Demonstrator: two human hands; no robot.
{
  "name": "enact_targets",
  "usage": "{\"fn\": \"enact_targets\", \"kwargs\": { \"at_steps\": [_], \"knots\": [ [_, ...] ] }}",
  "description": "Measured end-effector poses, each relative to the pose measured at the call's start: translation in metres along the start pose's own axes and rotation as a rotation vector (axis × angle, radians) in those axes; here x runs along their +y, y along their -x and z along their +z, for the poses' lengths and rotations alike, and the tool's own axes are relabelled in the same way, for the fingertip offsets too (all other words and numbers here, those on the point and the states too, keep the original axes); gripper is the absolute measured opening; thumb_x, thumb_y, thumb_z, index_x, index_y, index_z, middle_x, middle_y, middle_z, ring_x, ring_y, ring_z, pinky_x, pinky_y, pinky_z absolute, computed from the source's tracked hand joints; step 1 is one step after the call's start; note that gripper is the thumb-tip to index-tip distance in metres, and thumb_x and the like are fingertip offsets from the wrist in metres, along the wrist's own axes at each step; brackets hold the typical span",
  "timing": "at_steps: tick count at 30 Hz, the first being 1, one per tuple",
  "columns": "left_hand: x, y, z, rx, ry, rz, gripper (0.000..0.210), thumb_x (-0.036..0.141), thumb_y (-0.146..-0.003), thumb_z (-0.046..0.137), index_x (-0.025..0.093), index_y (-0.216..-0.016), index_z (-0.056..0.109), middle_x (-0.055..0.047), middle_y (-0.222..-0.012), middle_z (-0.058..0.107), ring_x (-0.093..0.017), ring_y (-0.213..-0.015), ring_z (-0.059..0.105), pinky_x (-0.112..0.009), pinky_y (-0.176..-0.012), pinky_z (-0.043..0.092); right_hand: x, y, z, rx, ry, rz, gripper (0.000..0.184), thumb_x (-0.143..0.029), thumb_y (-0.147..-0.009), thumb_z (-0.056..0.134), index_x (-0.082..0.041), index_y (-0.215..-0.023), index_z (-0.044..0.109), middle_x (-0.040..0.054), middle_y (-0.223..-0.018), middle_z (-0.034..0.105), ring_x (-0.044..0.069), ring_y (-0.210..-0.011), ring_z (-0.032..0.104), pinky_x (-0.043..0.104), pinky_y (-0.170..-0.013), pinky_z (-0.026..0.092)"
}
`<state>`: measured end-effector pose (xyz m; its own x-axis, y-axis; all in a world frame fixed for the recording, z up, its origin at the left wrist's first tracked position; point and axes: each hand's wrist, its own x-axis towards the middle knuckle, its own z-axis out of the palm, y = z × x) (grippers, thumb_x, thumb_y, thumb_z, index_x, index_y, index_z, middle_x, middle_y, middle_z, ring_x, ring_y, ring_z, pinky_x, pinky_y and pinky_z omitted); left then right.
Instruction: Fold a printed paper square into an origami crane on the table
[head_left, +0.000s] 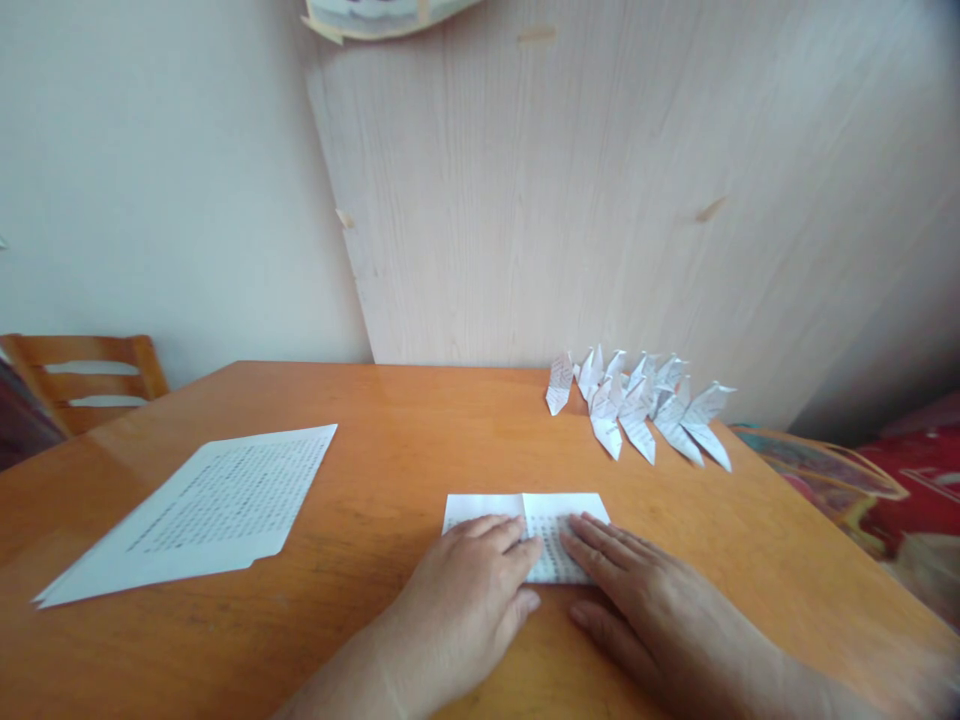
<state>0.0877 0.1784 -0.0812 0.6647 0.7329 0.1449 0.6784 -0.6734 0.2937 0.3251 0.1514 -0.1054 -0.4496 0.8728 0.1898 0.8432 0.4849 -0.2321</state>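
Note:
A folded sheet of printed paper (pixel 559 508) lies flat on the wooden table in front of me, with a crease running down its middle and a fold along its near edge. My left hand (pixel 476 575) rests palm down on its left half, fingers stretched out and the thumb beyond the near edge. On the right half, the fingertips of my right hand (pixel 652 595) press flat, its thumb on the table. Both hands are open and grasp nothing. The paper's near left part is hidden under my left hand.
Printed sheets (pixel 225 500) lie stacked at the table's left. Several folded paper cranes (pixel 637 405) stand at the back right, near the wall panel (pixel 525 200). A wooden chair (pixel 94 375) is beyond the left edge. Red items (pixel 907 470) sit past the table's right edge.

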Motion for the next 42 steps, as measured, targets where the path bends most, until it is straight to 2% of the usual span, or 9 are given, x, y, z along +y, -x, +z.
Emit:
{"fn": "enact_targets", "kwargs": {
  "at_steps": [9, 16, 20, 25, 29, 33, 38, 42],
  "knots": [
    [-0.004, 0.001, 0.004, -0.009, -0.013, 0.002, 0.042, 0.029, -0.091, 0.060, 0.027, -0.133, 0.057, -0.006, -0.140, 0.057, -0.027, -0.129, 0.051, -0.045, -0.111, 0.040, -0.007, -0.004, -0.010, -0.108, 0.009, 0.032, 0.057, -0.039, -0.091, 0.055, -0.014, -0.143, 0.052, 0.0157, -0.146, 0.049, 0.034, -0.132, 0.049, 0.052, -0.110, 0.042],
    [-0.006, -0.001, 0.004, -0.061, -0.032, -0.005, 0.044, 0.027, -0.092, 0.056, 0.028, -0.136, 0.056, -0.006, -0.143, 0.055, -0.027, -0.132, 0.049, -0.047, -0.111, 0.041, -0.015, -0.007, -0.020, -0.187, -0.045, 0.055, 0.060, -0.038, -0.091, 0.057, -0.012, -0.145, 0.049, 0.0170, -0.150, 0.043, 0.033, -0.138, 0.042, 0.050, -0.115, 0.036],
    [-0.009, 0.001, 0.008, -0.081, -0.043, -0.007, 0.046, 0.027, -0.093, 0.053, 0.027, -0.139, 0.053, -0.007, -0.147, 0.051, -0.028, -0.134, 0.048, -0.048, -0.112, 0.040, -0.018, -0.004, -0.030, -0.290, -0.066, 0.070, 0.073, -0.044, -0.092, 0.055, -0.007, -0.151, 0.036, 0.0193, -0.155, 0.029, 0.034, -0.144, 0.029, 0.051, -0.118, 0.029],
    [-0.010, 0.004, 0.008, -0.114, -0.022, -0.022, 0.049, 0.029, -0.095, 0.051, 0.028, -0.143, 0.049, -0.006, -0.152, 0.045, -0.028, -0.138, 0.043, -0.049, -0.114, 0.037, -0.014, 0.004, -0.040, -0.383, -0.157, 0.066, 0.088, -0.064, -0.091, 0.047, -0.011, -0.156, 0.020, 0.0150, -0.160, 0.010, 0.032, -0.148, 0.014, 0.048, -0.121, 0.019],
    [-0.010, 0.006, 0.004, -0.157, -0.005, -0.038, 0.051, 0.032, -0.096, 0.049, 0.029, -0.147, 0.044, -0.005, -0.156, 0.038, -0.027, -0.142, 0.036, -0.049, -0.117, 0.033, -0.012, 0.003, -0.043, -0.446, -0.186, 0.055, 0.097, -0.071, -0.087, 0.047, -0.009, -0.155, 0.016, 0.0160, -0.160, 0.006, 0.034, -0.148, 0.007, 0.048, -0.122, 0.012],
    [-0.012, 0.008, 0.002, -0.191, 0.011, -0.031, 0.054, 0.035, -0.098, 0.046, 0.034, -0.151, 0.035, -0.001, -0.160, 0.029, -0.025, -0.146, 0.029, -0.048, -0.119, 0.028, -0.008, 0.002, -0.040, -0.440, -0.194, 0.033, 0.107, -0.075, -0.081, 0.052, -0.010, -0.156, 0.011, 0.0151, -0.160, 0.000, 0.035, -0.148, 0.003, 0.050, -0.122, 0.010],
    [-0.011, 0.009, -0.005, -0.245, 0.034, -0.024, 0.063, 0.042, -0.097, 0.048, 0.039, -0.154, 0.022, 0.002, -0.163, 0.019, -0.026, -0.149, 0.021, -0.049, -0.120, 0.025, -0.004, 0.004, -0.037, -0.440, -0.204, 0.017, 0.120, -0.081, -0.072, 0.057, -0.009, -0.156, 0.009, 0.0164, -0.160, -0.001, 0.037, -0.148, 0.002, 0.051, -0.122, 0.009],
    [-0.008, 0.007, -0.011, -0.293, 0.031, -0.031, 0.066, 0.047, -0.095, 0.050, 0.038, -0.154, 0.021, 0.000, -0.163, 0.017, -0.026, -0.150, 0.018, -0.049, -0.120, 0.024, -0.006, 0.005, -0.036, -0.435, -0.202, 0.020, 0.126, -0.082, -0.068, 0.060, -0.007, -0.156, 0.011, 0.0184, -0.160, 0.000, 0.039, -0.148, 0.004, 0.051, -0.122, 0.009]
  ]
}}
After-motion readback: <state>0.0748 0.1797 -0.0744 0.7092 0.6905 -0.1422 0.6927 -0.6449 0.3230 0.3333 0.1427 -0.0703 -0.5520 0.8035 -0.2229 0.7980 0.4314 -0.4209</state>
